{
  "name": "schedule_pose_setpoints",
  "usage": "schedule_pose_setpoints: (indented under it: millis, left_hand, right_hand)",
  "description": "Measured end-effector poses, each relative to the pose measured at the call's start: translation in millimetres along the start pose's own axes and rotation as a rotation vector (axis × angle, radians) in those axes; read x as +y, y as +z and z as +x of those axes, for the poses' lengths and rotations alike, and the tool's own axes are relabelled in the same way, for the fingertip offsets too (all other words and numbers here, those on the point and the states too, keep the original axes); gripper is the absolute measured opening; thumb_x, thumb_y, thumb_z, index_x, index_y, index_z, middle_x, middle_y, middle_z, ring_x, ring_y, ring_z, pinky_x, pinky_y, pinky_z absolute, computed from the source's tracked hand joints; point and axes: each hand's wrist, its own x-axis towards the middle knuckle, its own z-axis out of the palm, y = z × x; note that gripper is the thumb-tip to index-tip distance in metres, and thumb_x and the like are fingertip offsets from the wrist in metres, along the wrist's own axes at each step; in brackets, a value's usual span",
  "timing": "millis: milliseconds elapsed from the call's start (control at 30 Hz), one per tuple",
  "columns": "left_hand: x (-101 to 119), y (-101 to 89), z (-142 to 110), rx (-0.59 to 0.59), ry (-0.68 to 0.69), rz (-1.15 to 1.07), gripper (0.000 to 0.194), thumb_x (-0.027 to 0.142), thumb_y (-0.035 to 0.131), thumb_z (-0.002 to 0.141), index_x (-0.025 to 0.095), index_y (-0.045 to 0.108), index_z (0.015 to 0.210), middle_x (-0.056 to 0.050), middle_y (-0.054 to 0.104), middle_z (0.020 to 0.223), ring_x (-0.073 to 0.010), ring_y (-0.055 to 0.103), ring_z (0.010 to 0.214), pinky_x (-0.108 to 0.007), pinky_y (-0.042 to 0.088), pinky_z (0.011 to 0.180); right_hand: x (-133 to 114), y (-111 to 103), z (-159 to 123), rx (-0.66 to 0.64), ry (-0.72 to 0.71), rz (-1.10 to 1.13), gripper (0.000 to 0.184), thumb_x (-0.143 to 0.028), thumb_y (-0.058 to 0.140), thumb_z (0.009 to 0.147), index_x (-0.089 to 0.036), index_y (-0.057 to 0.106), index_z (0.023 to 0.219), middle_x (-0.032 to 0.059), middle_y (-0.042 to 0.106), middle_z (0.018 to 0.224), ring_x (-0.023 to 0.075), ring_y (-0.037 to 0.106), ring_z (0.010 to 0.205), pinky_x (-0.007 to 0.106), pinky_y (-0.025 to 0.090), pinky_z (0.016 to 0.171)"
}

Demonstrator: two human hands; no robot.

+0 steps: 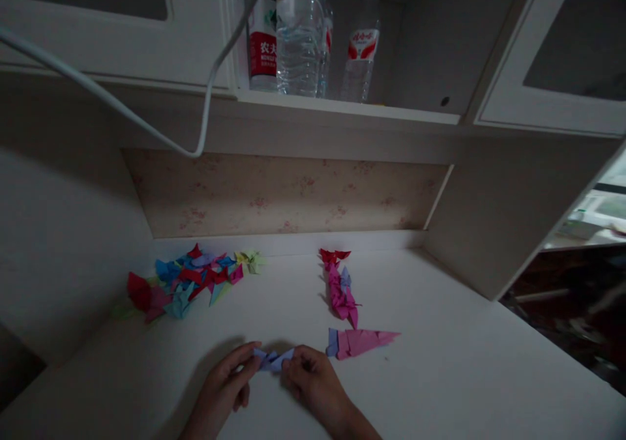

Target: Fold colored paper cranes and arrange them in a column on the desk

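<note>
Both hands meet low in the middle of the white desk (pixel 440 375). My left hand (pixel 227 382) pinches the left end of a small folded lilac paper piece (pixel 274 359). My right hand (pixel 313 380) pinches its right end, fingers curled. Just right of the hands lies a pink folded paper with a lilac piece tucked at its left (pixel 359 343). Farther back stands a row of joined pink, lilac and red folded pieces (pixel 339 286).
A heap of several folded paper pieces in red, blue, pink and green (pixel 188 280) lies at the back left. Water bottles (pixel 299 36) stand on the shelf above. A white cable (pixel 147 127) hangs across the upper left. Cabinet side panel (pixel 493 231) bounds the desk at right.
</note>
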Motion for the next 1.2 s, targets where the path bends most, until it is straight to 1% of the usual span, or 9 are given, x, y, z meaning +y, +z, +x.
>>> schedule_pose_setpoints:
  millis: [67,200,367,467,533,700,867,1033,1200]
  left_hand:
    - [3,1.2,-2,0.009,0.002,-0.005,0.07,0.062,0.075,0.056,0.012,0.067,0.105,0.001,0.061,0.054,-0.0084,0.045,0.032,-0.019,0.028,0.033]
    - [7,3.1,-4,0.036,0.021,-0.03,0.075,0.058,0.076,0.057,0.012,0.063,0.114,-0.003,0.068,0.07,-0.0073,0.047,0.035,-0.019,0.029,0.034]
    - [0,2.0,-1,-0.013,0.036,-0.001,0.072,0.059,0.074,0.061,0.01,0.063,0.113,0.002,0.06,0.056,-0.0082,0.045,0.036,-0.018,0.028,0.033]
    - [-5,1.0,2,-0.033,0.042,0.001,0.071,0.061,0.073,0.061,0.012,0.063,0.111,-0.001,0.064,0.065,-0.0078,0.045,0.036,-0.018,0.028,0.032]
    - [-7,0.6,3,-0.051,0.044,0.02,0.067,0.061,0.071,0.063,0.013,0.064,0.108,-0.001,0.063,0.064,-0.0085,0.046,0.038,-0.018,0.028,0.033]
    - [-3,1.5,1,-0.068,0.047,0.107,0.052,0.059,0.068,0.068,0.013,0.068,0.091,0.005,0.049,0.045,-0.0097,0.043,0.04,-0.018,0.029,0.037]
    - [1,3.0,-2,-0.091,0.059,0.107,0.042,0.057,0.065,0.071,0.014,0.065,0.074,0.004,0.053,0.056,-0.007,0.041,0.041,-0.018,0.028,0.038]
    - [-3,0.7,-1,-0.109,0.06,0.111,0.043,0.057,0.063,0.072,0.015,0.064,0.076,0.003,0.054,0.062,-0.0068,0.041,0.041,-0.018,0.028,0.038]
    - [0,1.3,-3,-0.119,0.047,0.132,0.045,0.06,0.062,0.073,0.015,0.062,0.074,0.008,0.041,0.048,-0.0077,0.035,0.04,-0.019,0.025,0.04]
  right_hand:
    - [0,0,1,0.017,0.013,-0.008,0.044,-0.058,0.069,0.072,-0.017,0.054,0.066,-0.0068,0.047,0.048,0.0053,0.033,0.04,0.02,0.021,0.041]
    - [-3,0,1,0.025,0.018,0.003,0.045,-0.058,0.071,0.07,-0.017,0.053,0.064,-0.0055,0.05,0.05,0.0053,0.035,0.041,0.02,0.022,0.042]
    - [-1,0,2,0.014,0.022,0.08,0.045,-0.056,0.073,0.069,-0.018,0.049,0.064,-0.0069,0.046,0.047,0.0047,0.031,0.04,0.021,0.018,0.041]
    - [2,-1,4,0.01,0.015,0.071,0.044,-0.056,0.072,0.071,-0.017,0.05,0.064,-0.0059,0.048,0.049,0.0048,0.033,0.042,0.021,0.019,0.042]
    - [1,-1,4,0.006,0.017,0.07,0.043,-0.055,0.071,0.072,-0.017,0.052,0.066,-0.0053,0.049,0.051,0.0051,0.035,0.043,0.021,0.021,0.043]
    - [-4,-2,2,0.018,0.023,0.033,0.04,-0.053,0.07,0.074,-0.016,0.056,0.069,-0.0055,0.049,0.051,0.0055,0.035,0.044,0.021,0.023,0.044]
    - [-1,-3,1,-0.008,0.012,0.041,0.039,-0.053,0.07,0.075,-0.016,0.057,0.07,-0.0052,0.049,0.052,0.0057,0.037,0.044,0.021,0.022,0.044]
    - [0,-3,2,-0.023,0.019,0.033,0.039,-0.053,0.069,0.075,-0.016,0.056,0.07,-0.0061,0.048,0.05,0.0051,0.034,0.041,0.021,0.019,0.042]
    - [-2,-2,1,-0.011,0.024,0.028,0.042,-0.056,0.069,0.074,-0.016,0.055,0.069,-0.006,0.049,0.05,0.005,0.034,0.042,0.021,0.021,0.042]
